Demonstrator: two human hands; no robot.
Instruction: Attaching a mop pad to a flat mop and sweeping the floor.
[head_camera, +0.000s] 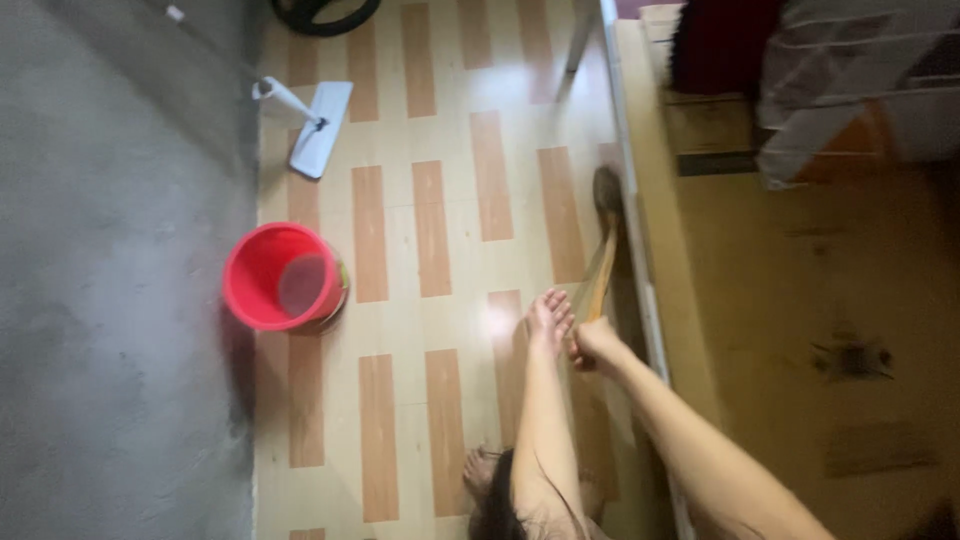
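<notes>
My right hand (597, 347) is shut on the wooden handle of a broom (604, 235). The broom's dark, blurred head rests on the floor beside a white metal bed rail (632, 200). My left hand (550, 318) hovers just left of the handle with its fingers spread and nothing in it. Both arms reach forward from the bottom of the view. A bare foot (480, 470) shows below them on the tiles.
A red bucket (283, 277) stands by the grey wall (110, 280). A flat white mop (318, 125) lies farther back. To the right is a wooden bed board (800, 330) with folded cloth (840, 90). A dark ring-shaped object (325, 14) sits at the top.
</notes>
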